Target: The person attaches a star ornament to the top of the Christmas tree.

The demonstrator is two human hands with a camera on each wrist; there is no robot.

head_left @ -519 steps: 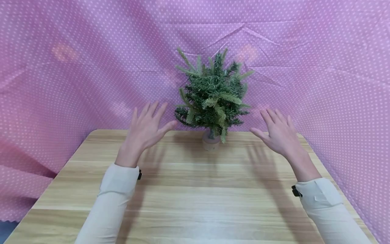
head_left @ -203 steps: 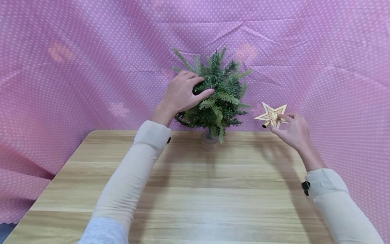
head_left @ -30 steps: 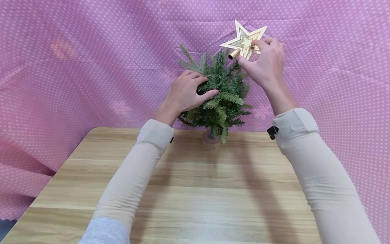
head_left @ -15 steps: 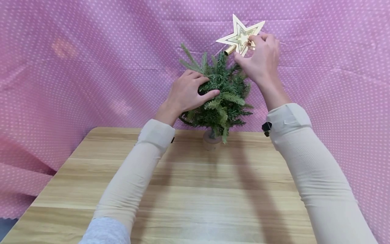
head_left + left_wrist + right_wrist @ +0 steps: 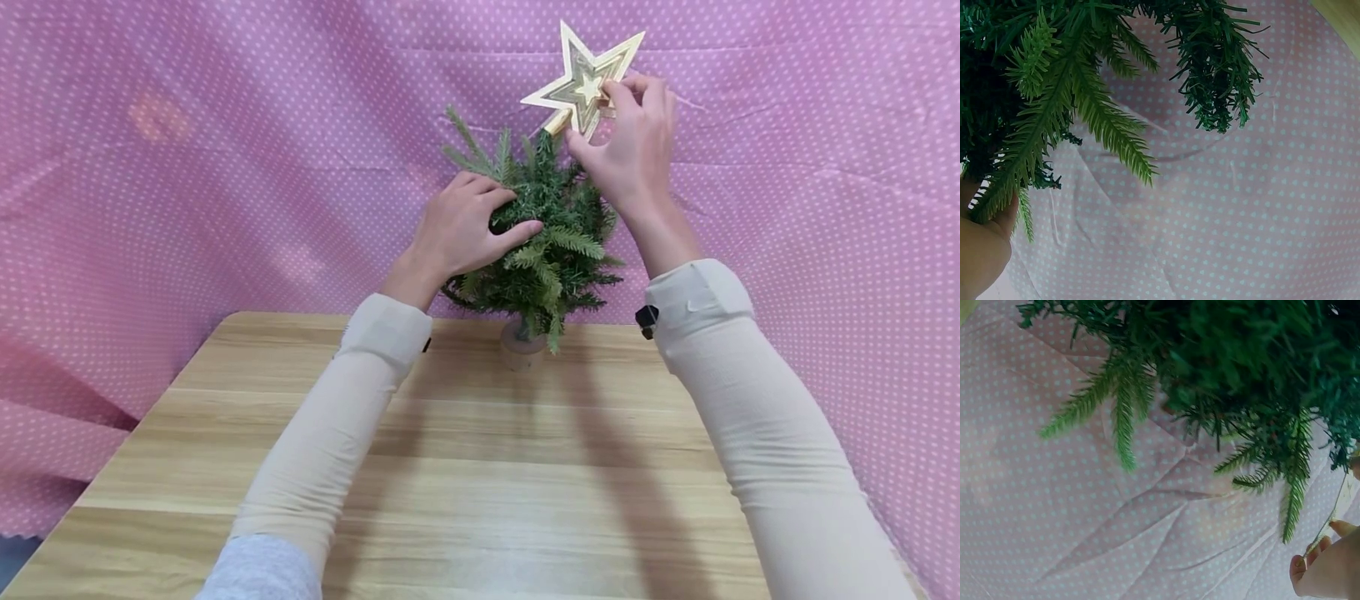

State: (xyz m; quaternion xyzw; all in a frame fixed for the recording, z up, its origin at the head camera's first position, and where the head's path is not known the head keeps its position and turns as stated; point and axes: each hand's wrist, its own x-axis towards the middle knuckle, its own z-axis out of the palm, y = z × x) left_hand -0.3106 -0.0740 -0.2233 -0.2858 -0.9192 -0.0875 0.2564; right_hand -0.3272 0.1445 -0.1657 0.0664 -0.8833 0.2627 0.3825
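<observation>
A small artificial Christmas tree (image 5: 570,267) stands upright near the table's back edge. My left hand (image 5: 459,227) grips its upper left side, thumb in front and fingers partly hidden among the needles. In the left wrist view that hand (image 5: 985,250) shows at the lower left, around a light green sprig. Above the treetop, my right hand (image 5: 639,150) pinches a gold star tree topper (image 5: 588,87) by its right side. The star leans, and its short tube (image 5: 557,122) meets the top tip of the tree; the tube's mouth is hidden. In the right wrist view only the star's thin edge shows.
The tree's pale round base (image 5: 521,357) rests on a light wooden table (image 5: 480,500). Pink cloth with white dots (image 5: 225,192) hangs close behind the tree and along both sides. A black device (image 5: 647,322) sits at my right cuff.
The right hand, which held the star out to the right earlier, has brought it up and left; over the last second its tube came onto the treetop. The left hand keeps its place.
</observation>
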